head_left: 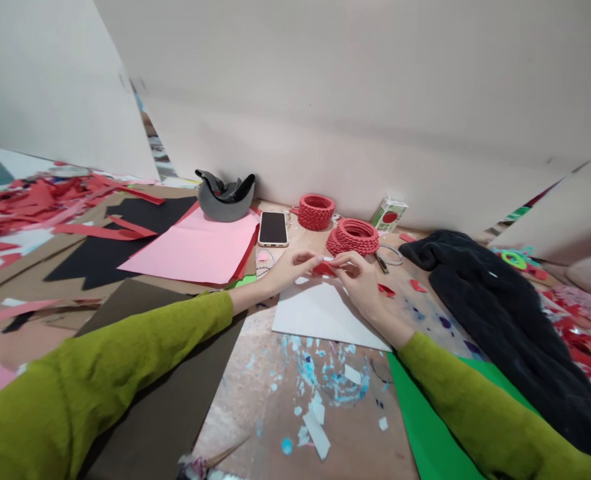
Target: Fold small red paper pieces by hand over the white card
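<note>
A small red paper piece [324, 268] is pinched between my two hands, above the far part of a white sheet [325, 310]. My left hand [295, 267] holds its left side with closed fingertips. On its right side, my right hand [355, 279] grips it with thumb and fingers. Just beyond my hands are a stack of red textured rings [354, 237] and a second red ring stack [316, 212]. Small red scraps [417, 286] lie to the right of my right hand.
A phone [273, 229], a grey cap [226, 197] and pink paper [195, 247] lie at the left. A small box [389, 213] stands by the wall. Dark cloth [495, 300] and green paper [430, 413] are at the right. White scraps [317, 433] lie nearer me.
</note>
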Available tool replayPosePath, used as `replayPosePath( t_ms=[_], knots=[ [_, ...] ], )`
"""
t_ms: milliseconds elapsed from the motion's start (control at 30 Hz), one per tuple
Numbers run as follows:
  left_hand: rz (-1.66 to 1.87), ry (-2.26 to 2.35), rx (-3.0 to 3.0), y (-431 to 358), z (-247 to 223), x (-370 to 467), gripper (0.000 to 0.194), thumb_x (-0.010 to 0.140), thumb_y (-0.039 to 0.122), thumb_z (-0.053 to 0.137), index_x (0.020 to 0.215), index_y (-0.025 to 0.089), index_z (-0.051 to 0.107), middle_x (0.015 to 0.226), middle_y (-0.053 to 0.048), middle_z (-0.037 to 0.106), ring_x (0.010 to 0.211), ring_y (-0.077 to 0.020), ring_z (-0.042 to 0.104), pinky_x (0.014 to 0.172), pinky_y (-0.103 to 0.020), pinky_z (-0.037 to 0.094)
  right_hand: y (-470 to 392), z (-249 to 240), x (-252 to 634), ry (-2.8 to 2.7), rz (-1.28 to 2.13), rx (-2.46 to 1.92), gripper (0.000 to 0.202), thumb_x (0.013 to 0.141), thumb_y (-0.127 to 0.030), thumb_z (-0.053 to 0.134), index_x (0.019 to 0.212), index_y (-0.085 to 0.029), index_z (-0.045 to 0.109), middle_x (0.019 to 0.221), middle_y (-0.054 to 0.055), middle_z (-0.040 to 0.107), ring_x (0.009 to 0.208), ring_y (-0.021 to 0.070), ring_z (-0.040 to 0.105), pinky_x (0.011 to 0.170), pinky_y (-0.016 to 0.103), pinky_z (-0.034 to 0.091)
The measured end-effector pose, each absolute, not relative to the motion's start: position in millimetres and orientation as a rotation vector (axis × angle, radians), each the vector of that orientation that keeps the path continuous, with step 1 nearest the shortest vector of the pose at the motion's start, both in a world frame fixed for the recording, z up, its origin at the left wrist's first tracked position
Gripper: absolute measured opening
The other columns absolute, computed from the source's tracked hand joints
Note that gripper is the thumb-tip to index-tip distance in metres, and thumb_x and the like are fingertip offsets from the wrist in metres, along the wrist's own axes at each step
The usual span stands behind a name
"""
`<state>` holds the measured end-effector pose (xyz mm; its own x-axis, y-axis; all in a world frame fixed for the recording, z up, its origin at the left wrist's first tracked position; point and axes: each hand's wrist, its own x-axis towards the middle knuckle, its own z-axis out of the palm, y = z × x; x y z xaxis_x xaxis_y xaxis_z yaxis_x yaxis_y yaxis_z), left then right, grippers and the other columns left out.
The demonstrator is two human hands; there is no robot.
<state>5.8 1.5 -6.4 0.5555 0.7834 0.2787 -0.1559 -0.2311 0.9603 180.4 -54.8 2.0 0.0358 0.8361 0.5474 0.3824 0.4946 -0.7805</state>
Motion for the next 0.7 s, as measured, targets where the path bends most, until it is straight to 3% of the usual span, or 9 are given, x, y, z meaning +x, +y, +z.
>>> replayPosePath(
  t_ms=[200, 333, 500, 700],
  knots=[
    [0.984, 0.578, 1.474, 0.1, -4.2, 4.2, 0.028, 0.076, 0.034, 0.07, 0.09, 0.011, 0.068, 0.086, -0.008, 0.07, 0.077, -0.0157, 0.066, 0.075, -0.029, 0.053, -59.9, 9.8, 176.2, -1.612, 0.585, -1.101, 0.021, 0.085, -0.036, 0.056, 0.095, -0.019, 0.064, 0.097, 0.008, 0.067, 0.085, 0.0193, 0.064, 0.076, 0.033, 0.053],
    [0.957, 0.565, 1.531, 1.1, -5.4, 3.8, 0.028, 0.073, 0.031, 0.074, 0.093, 0.011, 0.07, 0.088, -0.009, 0.071, 0.078, -0.0149, 0.066, 0.075, -0.027, 0.052, -57.7, 9.0, 177.3, -1.589, 0.642, -1.212, 0.029, 0.084, -0.043, 0.057, 0.08, -0.015, 0.065, 0.074, 0.006, 0.067, 0.067, 0.0178, 0.062, 0.061, 0.029, 0.05],
    [0.86, 0.512, 1.564, 5.1, -9.0, 3.8, 0.032, 0.079, 0.035, 0.067, 0.098, 0.009, 0.07, 0.092, -0.012, 0.072, 0.079, -0.0157, 0.067, 0.076, -0.027, 0.052, -54.5, 5.7, 178.1, -1.564, 0.715, -1.194, 0.031, 0.081, -0.045, 0.061, 0.08, -0.014, 0.066, 0.07, 0.005, 0.066, 0.058, 0.0153, 0.059, 0.055, 0.026, 0.048],
    [0.811, 0.504, 1.607, 7.6, -9.9, 2.7, 0.034, 0.08, 0.037, 0.066, 0.095, 0.007, 0.071, 0.081, -0.012, 0.073, 0.071, -0.0144, 0.067, 0.07, -0.024, 0.05, -52.1, 0.5, 179.6, -1.575, 0.744, -1.203, 0.03, 0.082, -0.044, 0.06, 0.081, -0.016, 0.067, 0.071, 0.005, 0.068, 0.055, 0.0155, 0.06, 0.052, 0.026, 0.047]
  ],
)
